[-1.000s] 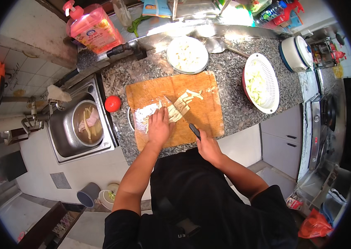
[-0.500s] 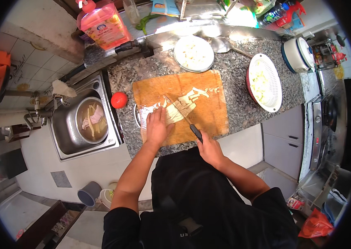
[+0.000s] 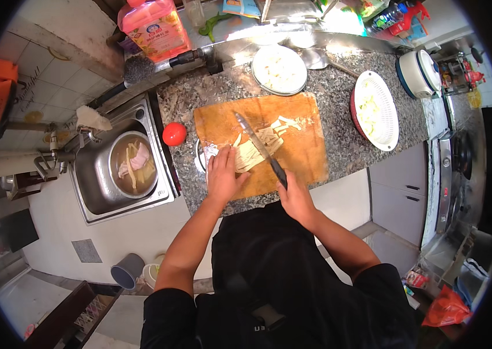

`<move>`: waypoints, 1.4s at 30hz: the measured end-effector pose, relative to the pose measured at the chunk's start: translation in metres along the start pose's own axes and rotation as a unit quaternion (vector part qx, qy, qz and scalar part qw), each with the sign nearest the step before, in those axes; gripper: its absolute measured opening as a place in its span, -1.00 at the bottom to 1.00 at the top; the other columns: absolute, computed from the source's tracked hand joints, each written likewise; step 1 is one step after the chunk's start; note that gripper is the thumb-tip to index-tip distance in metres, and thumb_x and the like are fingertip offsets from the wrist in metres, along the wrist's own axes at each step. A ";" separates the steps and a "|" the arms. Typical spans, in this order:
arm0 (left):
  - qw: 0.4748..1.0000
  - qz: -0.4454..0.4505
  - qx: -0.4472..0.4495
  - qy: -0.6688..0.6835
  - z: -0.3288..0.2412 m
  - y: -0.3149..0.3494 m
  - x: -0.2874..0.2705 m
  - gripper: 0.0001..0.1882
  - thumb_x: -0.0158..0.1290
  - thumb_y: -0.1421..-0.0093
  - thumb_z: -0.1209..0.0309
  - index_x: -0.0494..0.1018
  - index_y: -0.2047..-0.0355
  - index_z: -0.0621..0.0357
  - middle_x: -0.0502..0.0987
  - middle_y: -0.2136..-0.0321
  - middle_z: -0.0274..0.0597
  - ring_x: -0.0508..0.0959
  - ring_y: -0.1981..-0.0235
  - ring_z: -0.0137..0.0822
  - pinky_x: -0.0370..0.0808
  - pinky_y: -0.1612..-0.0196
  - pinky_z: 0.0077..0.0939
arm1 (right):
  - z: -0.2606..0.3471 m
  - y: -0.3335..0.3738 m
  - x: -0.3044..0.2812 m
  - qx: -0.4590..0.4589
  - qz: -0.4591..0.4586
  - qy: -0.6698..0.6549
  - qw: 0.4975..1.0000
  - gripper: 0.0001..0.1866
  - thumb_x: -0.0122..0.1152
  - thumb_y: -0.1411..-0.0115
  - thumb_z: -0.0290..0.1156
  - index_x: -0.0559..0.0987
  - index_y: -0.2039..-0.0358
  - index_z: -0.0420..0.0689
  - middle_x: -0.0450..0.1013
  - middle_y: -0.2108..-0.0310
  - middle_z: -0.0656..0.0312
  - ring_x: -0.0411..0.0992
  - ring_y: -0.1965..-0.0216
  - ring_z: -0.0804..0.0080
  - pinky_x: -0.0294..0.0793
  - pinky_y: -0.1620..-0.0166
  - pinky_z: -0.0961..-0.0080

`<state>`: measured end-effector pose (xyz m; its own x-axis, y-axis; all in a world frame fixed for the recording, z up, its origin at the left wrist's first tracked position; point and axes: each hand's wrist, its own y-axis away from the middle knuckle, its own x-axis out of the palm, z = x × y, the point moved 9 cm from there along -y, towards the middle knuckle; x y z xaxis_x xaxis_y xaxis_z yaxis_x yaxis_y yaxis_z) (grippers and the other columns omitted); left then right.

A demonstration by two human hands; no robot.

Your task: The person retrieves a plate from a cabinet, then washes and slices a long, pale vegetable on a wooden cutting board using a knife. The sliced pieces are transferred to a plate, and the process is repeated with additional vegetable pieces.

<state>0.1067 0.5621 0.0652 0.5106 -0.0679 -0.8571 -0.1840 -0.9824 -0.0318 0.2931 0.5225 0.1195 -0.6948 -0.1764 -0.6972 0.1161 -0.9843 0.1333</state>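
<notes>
A wooden cutting board [image 3: 304, 139] lies on the speckled counter with pale, flat food cut into strips [image 3: 250, 157] across its middle. The kind of food I cannot tell for sure. My left hand [image 3: 222, 177] rests on the left end of the strips, fingers stretched forward and the thumb apart. In my closed right hand [image 3: 295, 195] is the black handle of a kitchen knife [image 3: 253, 135]. Its blade points away and to the left, over the strips; whether it touches them is unclear. Short loose pieces lie toward the board's far right.
A tomato [image 3: 174, 134] sits left of the board, beside a sink [image 3: 86, 183] holding a metal bowl [image 3: 119, 186] of water and food. Beyond the board stands a plate [image 3: 279, 70] of pale pieces. To the right are a white strainer basket [image 3: 389, 119] and a lidded pot [image 3: 417, 75].
The knife has shifted slightly, its blade now showing broader and its tip farther away over the strips. My left hand stays on the food. The whole view has shifted a little.
</notes>
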 end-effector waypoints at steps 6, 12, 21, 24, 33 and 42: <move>0.999 0.003 0.045 0.005 0.006 0.007 0.000 -0.38 0.26 -0.02 0.27 0.39 -0.09 0.19 0.34 -0.15 -0.05 0.33 -0.17 -0.07 0.18 -0.24 -0.11 | -0.018 0.036 0.041 0.047 0.070 0.076 0.994 -0.59 0.08 -0.23 -0.37 0.27 -0.03 -0.25 0.47 0.27 -0.26 0.46 0.35 -0.29 0.45 0.29 -0.11; 0.997 -0.028 0.073 0.003 0.012 0.010 0.009 -0.47 0.24 -0.03 0.32 0.45 -0.03 0.17 0.37 -0.11 -0.02 0.39 -0.10 -0.02 0.30 -0.19 -0.19 | -0.020 0.005 0.070 0.080 0.096 0.087 0.988 -0.61 0.07 -0.23 -0.38 0.28 -0.03 -0.22 0.47 0.32 -0.28 0.45 0.36 -0.32 0.44 0.28 -0.14; 0.995 -0.030 0.060 0.067 0.021 0.024 -0.009 -0.52 0.26 -0.05 0.32 0.48 -0.01 0.07 0.37 -0.08 0.00 0.41 -0.08 0.02 0.41 -0.09 -0.21 | 0.022 0.023 0.031 0.063 0.073 -0.011 0.995 -0.63 0.09 -0.25 -0.38 0.31 -0.03 -0.21 0.48 0.30 -0.25 0.44 0.25 -0.30 0.42 0.24 -0.05; 0.995 -0.037 0.043 0.076 0.022 0.024 -0.010 -0.59 0.24 -0.06 0.35 0.51 0.05 0.09 0.41 -0.03 -0.03 0.44 -0.02 0.00 0.44 -0.05 -0.22 | 0.013 0.034 0.045 0.054 0.072 0.041 0.995 -0.63 0.09 -0.24 -0.37 0.32 -0.01 -0.22 0.47 0.29 -0.26 0.43 0.25 -0.31 0.43 0.23 -0.07; 0.995 -0.081 0.049 0.035 0.027 0.026 -0.004 -0.61 0.28 0.00 0.34 0.54 0.14 0.12 0.49 0.21 -0.13 0.48 0.13 -0.08 0.47 0.09 -0.25 | -0.003 0.021 0.083 0.114 0.111 0.042 0.986 -0.65 0.07 -0.22 -0.39 0.30 0.03 -0.27 0.46 0.28 -0.29 0.44 0.26 -0.31 0.43 0.19 -0.09; 0.998 -0.055 0.002 0.028 0.032 0.048 -0.033 -0.50 0.34 0.10 0.30 0.50 0.11 0.13 0.43 0.20 -0.12 0.42 0.11 -0.07 0.38 0.02 -0.20 | 0.023 0.021 0.049 0.075 0.068 -0.029 0.994 -0.64 0.08 -0.26 -0.38 0.32 -0.02 -0.24 0.48 0.30 -0.23 0.43 0.22 -0.29 0.43 0.20 0.03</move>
<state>0.0543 0.5232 0.0750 0.5736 0.0316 -0.8185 -0.1273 -0.9837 -0.1272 0.2450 0.4938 0.1048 -0.7206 -0.3034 -0.6235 0.1089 -0.9376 0.3303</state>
